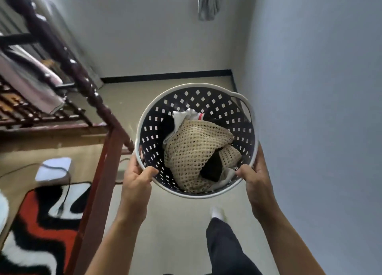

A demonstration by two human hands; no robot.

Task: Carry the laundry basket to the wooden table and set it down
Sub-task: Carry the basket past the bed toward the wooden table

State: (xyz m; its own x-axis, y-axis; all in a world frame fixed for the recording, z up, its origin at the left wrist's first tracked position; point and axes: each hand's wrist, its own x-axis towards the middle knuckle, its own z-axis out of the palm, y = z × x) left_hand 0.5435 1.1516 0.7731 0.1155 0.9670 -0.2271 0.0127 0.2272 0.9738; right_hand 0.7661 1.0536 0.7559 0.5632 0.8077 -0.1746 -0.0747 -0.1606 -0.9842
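Note:
I hold a round laundry basket (157,113) with a white rim and dark perforated walls in front of me, lifted off the floor. Inside lie a beige mesh cloth (194,150), a white garment and something black. My left hand (137,177) grips the near-left rim, thumb inside the wall. My right hand (255,177) grips the near-right rim the same way. One white handle loop sticks out at the basket's far right. No wooden table shows in this view.
A dark red-brown wooden bed frame (97,184) with slats and pink bedding stands at the left, its post close to the basket. A red, black and white rug (41,223) and a white device with a cord lie below it. A pale wall (320,109) runs along the right. My leg and white sock show on the beige floor.

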